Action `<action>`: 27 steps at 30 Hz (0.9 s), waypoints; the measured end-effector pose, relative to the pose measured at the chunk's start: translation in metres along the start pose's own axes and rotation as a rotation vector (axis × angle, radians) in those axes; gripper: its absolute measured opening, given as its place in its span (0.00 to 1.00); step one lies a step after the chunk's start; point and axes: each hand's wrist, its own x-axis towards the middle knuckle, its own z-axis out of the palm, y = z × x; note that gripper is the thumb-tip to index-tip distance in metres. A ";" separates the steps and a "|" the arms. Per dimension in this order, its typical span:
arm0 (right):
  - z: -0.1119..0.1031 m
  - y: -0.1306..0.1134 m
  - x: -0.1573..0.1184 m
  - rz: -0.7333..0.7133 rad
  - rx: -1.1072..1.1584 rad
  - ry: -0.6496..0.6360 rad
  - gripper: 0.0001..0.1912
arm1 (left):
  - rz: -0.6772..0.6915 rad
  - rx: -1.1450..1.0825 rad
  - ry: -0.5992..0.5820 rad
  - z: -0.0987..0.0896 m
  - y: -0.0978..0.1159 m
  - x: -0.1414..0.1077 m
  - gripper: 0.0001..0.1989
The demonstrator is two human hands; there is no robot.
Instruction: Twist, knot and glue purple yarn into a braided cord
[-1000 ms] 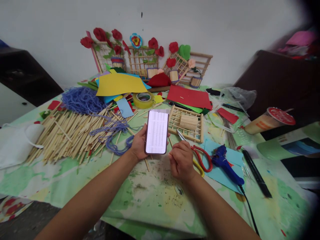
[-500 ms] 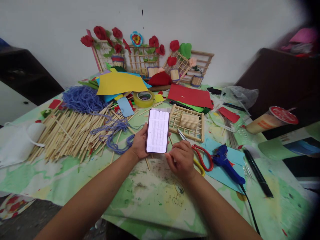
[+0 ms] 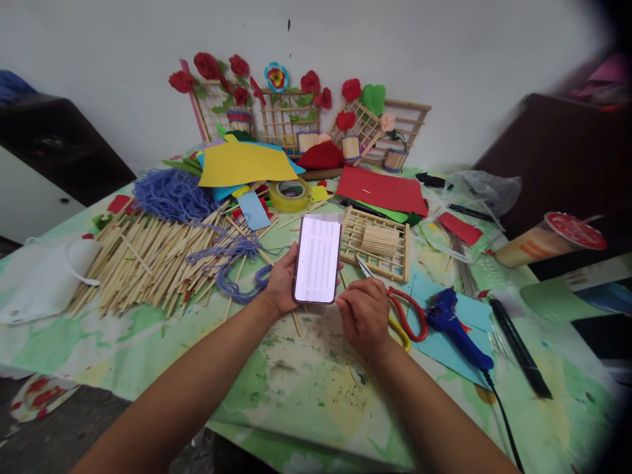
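Clamped around one edge of the phone (image 3: 317, 263), the left hand (image 3: 284, 284) held it upright above the patterned tablecloth (image 3: 291, 388), with most of its fingers hidden behind the case and fingertips just showing at the far edge. Rows filled the lit screen, too small to read, and its top strip was blurred out. The right hand (image 3: 366, 317) had its fingers curled inward near the phone's lower corner; whether it touched the phone or pinched anything could not be told. That hand covered the middle of the scissors (image 3: 409, 316), leaving blade tips beyond the knuckles and red and yellow handles beside them. Behind the phone, a thin stick (image 3: 296, 322) stuck out below, its upper part out of sight. Purple yarn (image 3: 172, 195) overlay part of the stick pile (image 3: 148, 263). The glue gun's cord (image 3: 506, 421) ran off the bottom edge, and dark blur swallowed the right border.
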 end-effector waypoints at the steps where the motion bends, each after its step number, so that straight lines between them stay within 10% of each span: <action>1: 0.000 0.000 0.000 0.004 0.001 0.001 0.05 | -0.003 0.003 0.000 -0.001 0.000 0.000 0.36; 27: 0.000 0.000 -0.003 -0.001 0.046 -0.034 0.06 | -0.010 -0.007 0.002 0.004 -0.001 0.000 0.37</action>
